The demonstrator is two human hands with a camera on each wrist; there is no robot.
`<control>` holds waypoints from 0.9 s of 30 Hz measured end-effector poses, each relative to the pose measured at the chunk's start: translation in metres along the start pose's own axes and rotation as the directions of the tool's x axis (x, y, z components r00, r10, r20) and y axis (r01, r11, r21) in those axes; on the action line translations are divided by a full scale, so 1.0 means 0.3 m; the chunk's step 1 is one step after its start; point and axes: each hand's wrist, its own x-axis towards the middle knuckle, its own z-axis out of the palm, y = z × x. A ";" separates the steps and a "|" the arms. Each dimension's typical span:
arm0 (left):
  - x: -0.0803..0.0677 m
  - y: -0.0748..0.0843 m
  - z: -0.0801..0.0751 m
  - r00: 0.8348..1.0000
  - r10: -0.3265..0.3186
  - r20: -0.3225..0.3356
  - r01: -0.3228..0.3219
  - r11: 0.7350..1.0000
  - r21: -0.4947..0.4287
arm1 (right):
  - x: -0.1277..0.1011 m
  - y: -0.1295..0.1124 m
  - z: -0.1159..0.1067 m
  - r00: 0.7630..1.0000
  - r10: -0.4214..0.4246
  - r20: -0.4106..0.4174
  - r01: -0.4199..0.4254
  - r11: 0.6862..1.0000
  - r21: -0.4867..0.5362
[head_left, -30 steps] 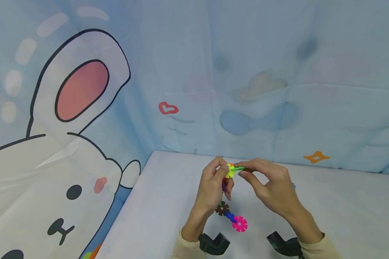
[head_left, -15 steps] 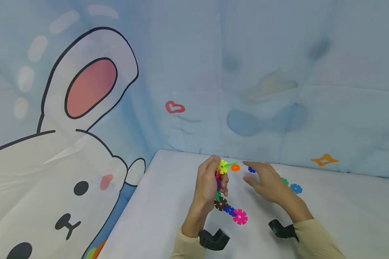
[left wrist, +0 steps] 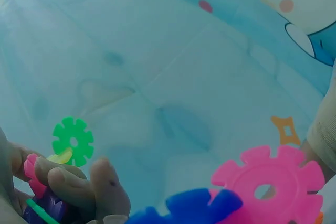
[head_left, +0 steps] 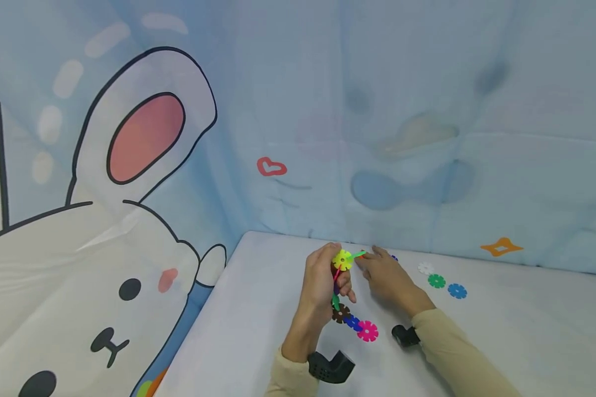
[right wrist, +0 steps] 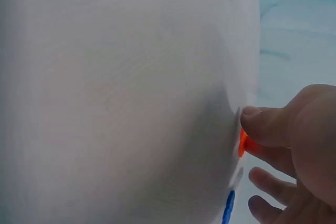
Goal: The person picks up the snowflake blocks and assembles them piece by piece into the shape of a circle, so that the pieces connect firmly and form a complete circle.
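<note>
Down onto the orange disc (right wrist: pixel 242 144) has come the right hand (head_left: pixel 384 275) — half a second ago it was spread in the air, apart from that piece. Its thumb and forefinger now pinch the disc near the far edge of the white table (head_left: pixel 228 331); whether it is lifted at all, I cannot tell. Meanwhile the left hand (head_left: pixel 320 284) grips the upper part of a chain of slotted discs (head_left: pixel 335 301), fingers curled round it, as before. At its top, beside the thumb, sits a yellow disc (head_left: pixel 344 256) with a bright green disc (left wrist: pixel 62 141) fixed to it, edge-on in the head view and pointing toward the right hand. Below the fist hang a brown disc (head_left: pixel 341 314), a blue disc (head_left: pixel 351 321) and a hot pink disc (head_left: pixel 372 332), joined in that order. Right of the right hand, 3 loose pieces lie in a slanting row — a white disc (head_left: pixel 425 268), a green disc (head_left: pixel 436 277) and a light blue disc (head_left: pixel 457 287). Just beyond its knuckles, a dark blue disc (head_left: pixel 394 257) is mostly hidden.
</note>
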 end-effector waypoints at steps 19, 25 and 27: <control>0.010 -0.007 -0.002 1.000 -0.028 -0.014 0.026 0.994 -0.102 | -0.078 0.030 -0.029 0.989 0.097 -0.108 -0.085 0.990 0.110; 0.005 -0.009 0.000 1.000 -0.024 -0.007 0.023 0.996 -0.090 | -0.150 0.010 -0.118 0.977 0.094 -0.190 -0.024 0.941 0.339; 0.004 -0.010 0.001 1.000 -0.018 -0.009 0.017 0.996 -0.086 | -0.181 -0.007 -0.167 0.967 0.102 -0.232 0.002 0.912 0.410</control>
